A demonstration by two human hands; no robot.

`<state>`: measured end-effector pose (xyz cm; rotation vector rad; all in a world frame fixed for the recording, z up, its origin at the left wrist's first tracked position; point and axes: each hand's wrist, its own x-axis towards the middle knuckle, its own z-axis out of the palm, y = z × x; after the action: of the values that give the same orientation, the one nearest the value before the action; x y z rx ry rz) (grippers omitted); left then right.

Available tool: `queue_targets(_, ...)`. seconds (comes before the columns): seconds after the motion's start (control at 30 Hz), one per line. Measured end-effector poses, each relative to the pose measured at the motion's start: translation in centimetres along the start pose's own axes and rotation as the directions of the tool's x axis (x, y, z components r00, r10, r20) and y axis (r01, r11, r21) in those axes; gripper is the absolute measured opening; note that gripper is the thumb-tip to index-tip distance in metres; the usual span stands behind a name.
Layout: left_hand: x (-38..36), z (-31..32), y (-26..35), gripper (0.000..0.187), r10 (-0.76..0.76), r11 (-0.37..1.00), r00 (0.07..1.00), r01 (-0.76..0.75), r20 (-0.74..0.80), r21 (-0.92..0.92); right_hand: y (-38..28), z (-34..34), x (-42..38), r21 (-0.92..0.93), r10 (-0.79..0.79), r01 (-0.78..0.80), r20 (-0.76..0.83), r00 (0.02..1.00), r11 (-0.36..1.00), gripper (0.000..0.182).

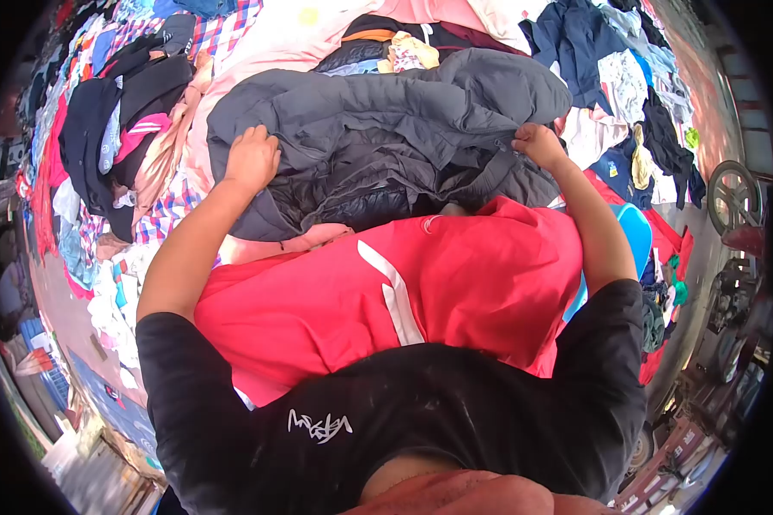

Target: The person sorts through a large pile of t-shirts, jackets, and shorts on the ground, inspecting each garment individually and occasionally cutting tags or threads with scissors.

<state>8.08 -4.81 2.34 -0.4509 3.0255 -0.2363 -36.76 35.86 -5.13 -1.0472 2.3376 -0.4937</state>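
Observation:
A dark grey padded jacket point(378, 107) lies spread out in front of me, its crumpled black lining showing in the middle. My left hand point(253, 159) is closed on the jacket's left side, fingers curled over the fabric. On the opposite side, my right hand point(538, 146) pinches the jacket's edge between thumb and fingers. Between the jacket and my body lies a red garment point(481, 275) with a white stripe. Just beyond the jacket, a small yellowish cloth point(410, 53) rests on dark clothing.
Heaped clothes surround me, with a dark pile point(94, 142) on the left and a navy garment point(580, 47) at the far right. Pink fabric point(266, 51) lies under the jacket. A spoked wheel point(735, 199) stands at the right, near metal machinery point(687, 429).

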Motion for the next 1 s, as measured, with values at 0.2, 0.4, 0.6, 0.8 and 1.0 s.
queue_targets(0.2,8.2,5.6,7.8,0.041,0.021,0.982,0.984,0.013,0.176,-0.189,-6.1,1.8,0.4,-0.543,-0.286,0.207,-0.063,0.956,0.813,0.072)
queue_targets(0.4,6.1,8.1,6.6,0.092,-0.333,0.943,0.855,0.297,0.398,0.152,-6.2,4.0,1.5,-0.512,-0.311,0.177,-0.189,0.932,0.841,0.068)
queue_targets(0.6,1.5,10.7,-0.4,0.065,-0.306,0.871,0.719,0.476,0.624,-0.122,-3.7,3.5,1.7,-0.161,-0.269,0.253,-0.085,0.959,0.954,0.021)
queue_targets(0.8,0.0,-6.8,-4.1,0.041,0.111,0.462,0.435,0.774,0.893,-0.434,-8.1,-8.8,-2.8,0.613,0.038,-0.336,0.446,0.894,0.715,0.027)
queue_targets(1.0,3.9,-9.6,-13.2,0.025,-0.212,-0.232,0.805,0.509,0.553,-0.829,-4.1,-15.7,3.2,0.859,0.074,-0.164,0.147,0.986,0.485,0.023)
